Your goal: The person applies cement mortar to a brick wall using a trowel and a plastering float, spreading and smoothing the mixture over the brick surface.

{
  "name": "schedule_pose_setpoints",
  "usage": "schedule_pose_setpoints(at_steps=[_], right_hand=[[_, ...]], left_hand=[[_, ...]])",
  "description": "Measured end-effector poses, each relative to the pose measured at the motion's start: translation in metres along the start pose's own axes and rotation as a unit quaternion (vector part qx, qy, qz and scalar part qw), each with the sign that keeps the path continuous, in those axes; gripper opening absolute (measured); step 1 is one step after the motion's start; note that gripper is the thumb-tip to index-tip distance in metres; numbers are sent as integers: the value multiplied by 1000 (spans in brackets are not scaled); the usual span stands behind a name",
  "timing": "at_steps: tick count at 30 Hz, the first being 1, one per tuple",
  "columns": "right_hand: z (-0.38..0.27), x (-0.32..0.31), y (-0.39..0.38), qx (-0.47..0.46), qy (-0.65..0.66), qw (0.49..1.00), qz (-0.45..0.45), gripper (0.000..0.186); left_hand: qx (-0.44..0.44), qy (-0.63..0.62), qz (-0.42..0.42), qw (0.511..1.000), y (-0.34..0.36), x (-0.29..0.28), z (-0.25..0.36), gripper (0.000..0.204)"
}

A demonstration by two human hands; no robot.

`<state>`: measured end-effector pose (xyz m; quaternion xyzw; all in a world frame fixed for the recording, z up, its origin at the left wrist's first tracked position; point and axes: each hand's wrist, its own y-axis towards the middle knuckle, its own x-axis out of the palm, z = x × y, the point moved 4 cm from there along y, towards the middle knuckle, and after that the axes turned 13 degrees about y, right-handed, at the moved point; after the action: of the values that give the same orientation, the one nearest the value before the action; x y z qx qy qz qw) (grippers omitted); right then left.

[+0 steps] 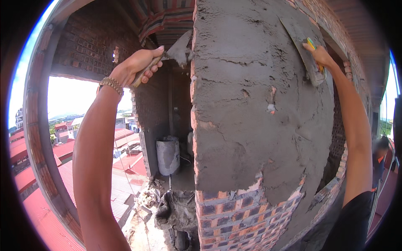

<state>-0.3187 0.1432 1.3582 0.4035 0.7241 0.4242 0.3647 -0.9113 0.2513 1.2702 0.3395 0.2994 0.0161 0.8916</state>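
My left hand (140, 67) is closed round the wooden handle of a pointed trowel (179, 49), its thumb stretched along the top. Grey mortar clings to the trowel's blade, which is close to the left edge of the brick wall. At the upper right, my right hand (320, 56) grips the yellow-green handle of a long plastering float (299, 48). The float lies against or very near the wet mortar (247, 108) that coats most of the wall; contact cannot be made out. Bare bricks (234, 215) show along the wall's lower part.
A mortar-stained drum (168, 155) stands in the room beyond the wall's left edge. Below it is a dark, mortar-smeared sheet (178, 207). Red roofs (96, 180) lie far below the opening at left. A person (380, 154) is at the far right.
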Motion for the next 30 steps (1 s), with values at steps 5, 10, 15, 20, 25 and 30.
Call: schedule_pose_setpoints(at_steps=[5, 10, 15, 20, 25, 30], right_hand=[[62, -20, -214, -3, 47, 997, 58, 51], [-46, 30, -292, -246, -26, 969, -17, 33], [-127, 105, -216, -342, -65, 937, -14, 40], [-197, 93, -88, -266, -124, 953, 69, 63], [-213, 49, -27, -188, -102, 969, 126, 66], [-185, 33, 29, -168, -81, 969, 164, 63]], left_hand=[[-161, -37, -43, 985, -131, 67, -180, 56], [-302, -136, -16, 944, -298, 114, -291, 49], [-326, -292, 0, 899, -406, 165, -324, 46], [-394, -281, 47, 874, -471, 180, -356, 44], [-408, -273, 132, 861, -482, 175, -335, 47], [-465, -257, 137, 836, -533, 182, -389, 50]])
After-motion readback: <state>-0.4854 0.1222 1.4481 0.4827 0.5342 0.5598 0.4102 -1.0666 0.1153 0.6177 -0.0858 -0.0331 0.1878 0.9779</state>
